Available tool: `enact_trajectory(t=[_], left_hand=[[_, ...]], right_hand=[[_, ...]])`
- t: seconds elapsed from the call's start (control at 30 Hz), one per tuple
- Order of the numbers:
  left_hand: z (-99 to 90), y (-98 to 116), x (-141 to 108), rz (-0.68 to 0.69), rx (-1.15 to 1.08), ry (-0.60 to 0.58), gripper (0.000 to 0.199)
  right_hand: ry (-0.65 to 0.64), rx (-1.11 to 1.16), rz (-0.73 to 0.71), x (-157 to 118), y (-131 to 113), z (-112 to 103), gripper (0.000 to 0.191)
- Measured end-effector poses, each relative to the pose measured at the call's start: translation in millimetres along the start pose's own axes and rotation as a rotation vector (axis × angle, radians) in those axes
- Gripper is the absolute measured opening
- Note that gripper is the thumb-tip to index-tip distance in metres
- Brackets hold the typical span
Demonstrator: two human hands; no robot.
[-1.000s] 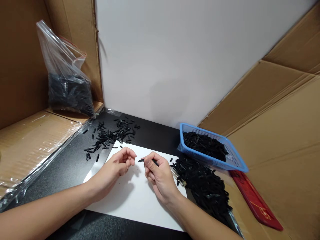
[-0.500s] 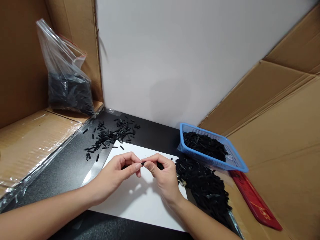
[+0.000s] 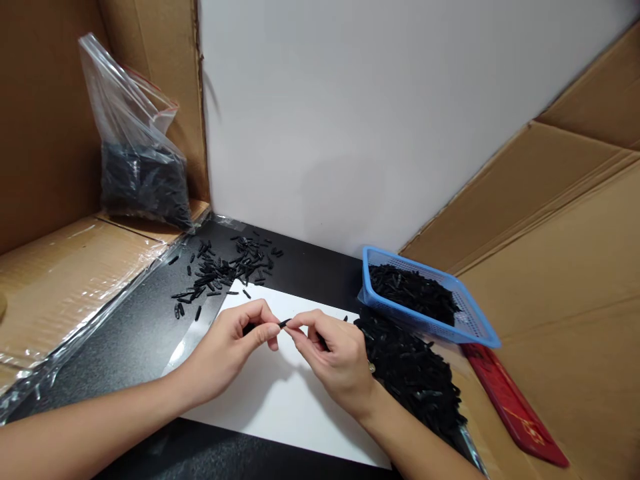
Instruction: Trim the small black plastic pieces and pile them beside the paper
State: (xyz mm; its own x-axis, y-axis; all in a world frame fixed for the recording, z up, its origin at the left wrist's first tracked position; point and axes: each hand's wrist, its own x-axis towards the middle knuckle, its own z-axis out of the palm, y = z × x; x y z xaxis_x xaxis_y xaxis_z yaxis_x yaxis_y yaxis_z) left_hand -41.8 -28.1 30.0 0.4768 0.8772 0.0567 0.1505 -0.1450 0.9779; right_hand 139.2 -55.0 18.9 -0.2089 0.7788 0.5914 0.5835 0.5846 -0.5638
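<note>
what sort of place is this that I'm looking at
Probably a makeshift indoor work corner: cardboard stands on both sides, and a black tabletop bears a white sheet and scattered dark pieces.

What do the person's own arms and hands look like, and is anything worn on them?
The left hand and right hand are bare: no glove, ring, watch or bracelet shows. No sleeve covers the visible forearms.

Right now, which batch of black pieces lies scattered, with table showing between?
The scattered pieces beyond the left hand; the pile is heaped, and the others sit packed in the basket and bag.
</note>
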Motion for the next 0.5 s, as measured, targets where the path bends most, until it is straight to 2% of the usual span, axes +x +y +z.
enact_trajectory(t=[0.4,0.5], left_hand=[[-0.6,-3.8,-2.0,0.163,0.361,0.022,0.021],[-1.1,-5.6,-2.5,0.23,0.397,0.022,0.022]], right_hand=[[-0.089,-0.011,0.02,0.6,0.6,0.9,0.008],[-0.119,0.044,0.068,2.3,-0.3,-1.0,0.005]])
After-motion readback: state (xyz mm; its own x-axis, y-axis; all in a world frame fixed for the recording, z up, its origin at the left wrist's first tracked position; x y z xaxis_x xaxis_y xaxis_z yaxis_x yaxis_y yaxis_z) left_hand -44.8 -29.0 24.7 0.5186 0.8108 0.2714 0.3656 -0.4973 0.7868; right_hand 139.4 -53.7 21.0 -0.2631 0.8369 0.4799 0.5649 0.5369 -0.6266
